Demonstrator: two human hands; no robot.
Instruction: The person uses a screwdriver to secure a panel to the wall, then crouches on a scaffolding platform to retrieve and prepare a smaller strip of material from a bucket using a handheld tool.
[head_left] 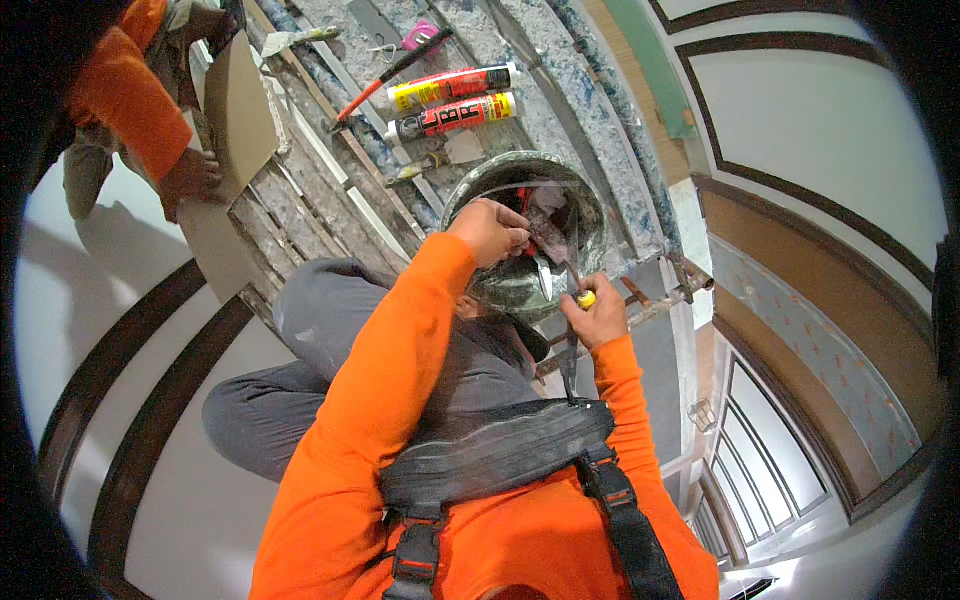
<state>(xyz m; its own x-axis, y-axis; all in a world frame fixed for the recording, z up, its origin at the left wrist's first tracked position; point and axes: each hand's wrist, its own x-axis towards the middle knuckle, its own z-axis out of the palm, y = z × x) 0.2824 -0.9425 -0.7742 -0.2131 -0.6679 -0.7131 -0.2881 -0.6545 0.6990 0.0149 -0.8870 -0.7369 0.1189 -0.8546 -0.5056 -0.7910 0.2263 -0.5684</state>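
Fingers (603, 288) of the right hand (602, 318) grip a yellow-ended tool (586, 299).

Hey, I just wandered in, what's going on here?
A person in an orange top sits at a dark bucket. Their left hand is over its opening, above the items inside; whether it grips anything is unclear. Their right hand holds a yellow-ended tool near the rim. Beyond the bucket lie two cartridges. At upper left, a co-worker's hand is on or beside a brown panel.
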